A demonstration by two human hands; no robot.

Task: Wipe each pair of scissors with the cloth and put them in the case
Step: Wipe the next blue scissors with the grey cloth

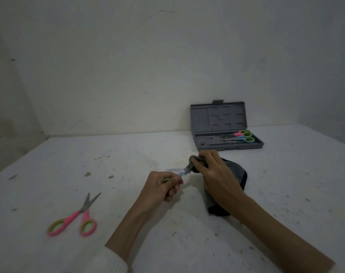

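While the left hand grips mostly hidden scissors, the right hand pinches the cloth seemingly around one blade.

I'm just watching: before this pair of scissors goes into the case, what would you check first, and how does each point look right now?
1. Scissors held firmly: ok. The left hand grips the handles of the blue scissors.
2. Cloth on the blade: ok. The right hand presses the grey cloth round one blade.
3. Both blades wiped: cannot tell. The other blade sticks out bare to the left.
4. Blades closed for storing: not ok, they are spread apart.
5. Case ready: ok. The grey case stands open, with two pairs already inside.
6. Nothing left over: not ok. The pink scissors lie on the table.
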